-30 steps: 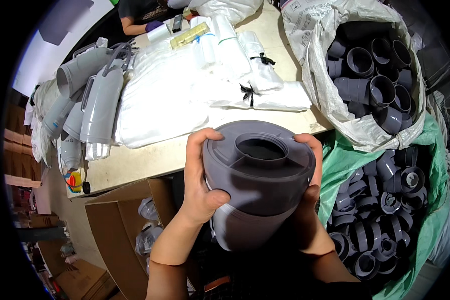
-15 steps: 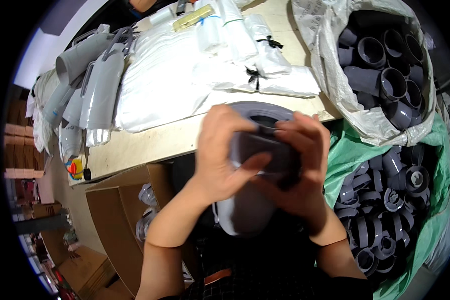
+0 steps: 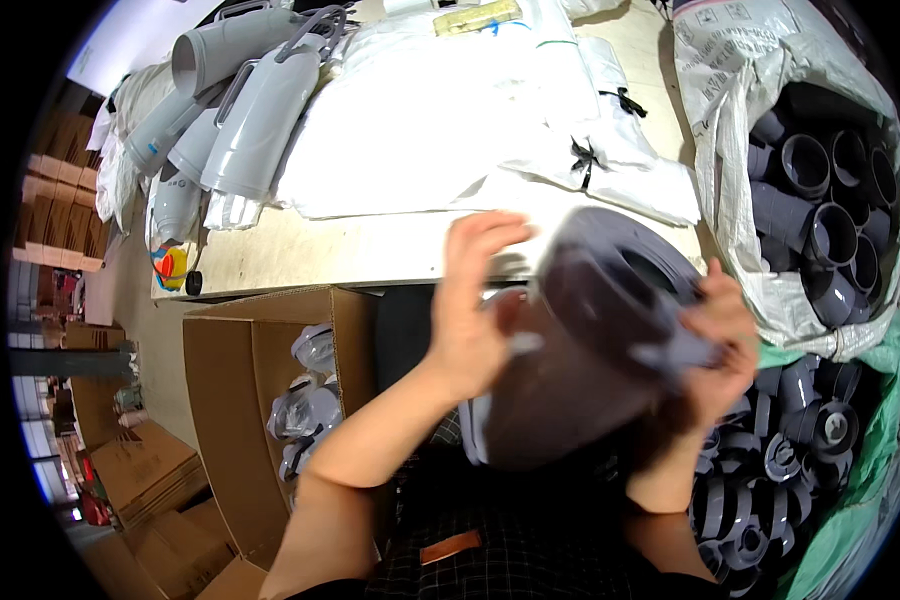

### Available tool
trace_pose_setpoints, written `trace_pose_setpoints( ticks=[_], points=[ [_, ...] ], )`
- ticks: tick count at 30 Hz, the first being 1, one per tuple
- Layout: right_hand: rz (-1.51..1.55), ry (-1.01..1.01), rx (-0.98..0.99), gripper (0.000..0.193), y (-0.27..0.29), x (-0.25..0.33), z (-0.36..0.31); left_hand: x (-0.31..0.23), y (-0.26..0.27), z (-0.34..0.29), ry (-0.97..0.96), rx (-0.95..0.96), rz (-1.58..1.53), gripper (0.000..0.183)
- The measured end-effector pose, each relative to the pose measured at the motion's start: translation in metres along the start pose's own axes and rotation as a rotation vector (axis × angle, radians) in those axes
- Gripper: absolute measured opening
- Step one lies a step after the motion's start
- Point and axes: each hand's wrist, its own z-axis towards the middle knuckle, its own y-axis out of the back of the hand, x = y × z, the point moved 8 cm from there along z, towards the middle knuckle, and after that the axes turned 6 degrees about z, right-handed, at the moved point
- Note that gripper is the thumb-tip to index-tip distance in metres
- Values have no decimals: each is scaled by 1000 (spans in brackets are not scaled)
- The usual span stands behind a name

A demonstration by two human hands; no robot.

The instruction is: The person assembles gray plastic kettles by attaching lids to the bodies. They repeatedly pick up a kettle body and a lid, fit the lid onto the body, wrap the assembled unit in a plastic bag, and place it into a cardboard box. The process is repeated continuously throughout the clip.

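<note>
A large grey plastic jug (image 3: 570,380), blurred by motion, leans over my lap with its wide ring-shaped top turned up and to the right. My right hand (image 3: 718,345) is closed on the right side of that top, by a part that sticks out like a spout. On the other side, my left hand (image 3: 475,310) has its fingers stretched and apart, the thumb close to the jug's side. Whether that thumb touches it I cannot tell. The jug's lower end is partly in shadow.
On the table (image 3: 370,250) ahead lie stacked white bags (image 3: 410,140) and several grey jug shells (image 3: 260,130). An open cardboard box (image 3: 230,420) with clear-wrapped pieces stands at left. At right, a white sack (image 3: 715,150) and a green sack (image 3: 850,500) hold dark grey plastic parts.
The jug has tilted, and its top has swung to the right with my right hand. My left hand has come off the top and opened. The whole view has shifted.
</note>
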Motion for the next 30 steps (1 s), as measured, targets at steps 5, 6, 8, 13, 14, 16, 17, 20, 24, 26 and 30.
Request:
trace_pose_setpoints(
  ticks=[5, 6, 8, 13, 14, 16, 17, 20, 24, 26, 30],
  points=[
    [1184, -275, -442, 42, 54, -49, -27, 159, 122, -146, 1039, 196, 177, 18],
    [1273, -249, -343, 40, 60, -63, -28, 163, 118, -133, 920, 270, 155, 19],
    [1430, -213, -133, 38, 77, -95, -38, 152, 88, -64, 631, 334, 219, 23],
    [1534, -264, 77, 33, 23, -89, -3, 197, 65, 72, -114, 95, 820, 9],
    [1528, -267, 101, 32, 23, -92, 0, 228, 69, 76, -41, 115, 833, 9],
    [1495, -411, 118, 31, 28, -106, -1, 262, 81, 86, 153, 159, 782, 12],
    [1363, -612, -16, 32, 33, -131, -8, 272, 86, 88, 271, 180, 718, 15],
    [1224, -1079, -235, 35, 16, -188, -37, 264, 88, 98, 235, 125, 733, 21],
    [973, -1137, 734, 45, -56, -204, -61, 216, 75, 115, 499, -80, 360, 20],
    [528, -1020, 515, 45, -69, -196, -45, 182, 19, 100, 311, 162, 391, 21],
    [261, -989, 360, 41, -50, -203, -51, 126, -52, -3, 516, 495, 12, 20]
  ],
)
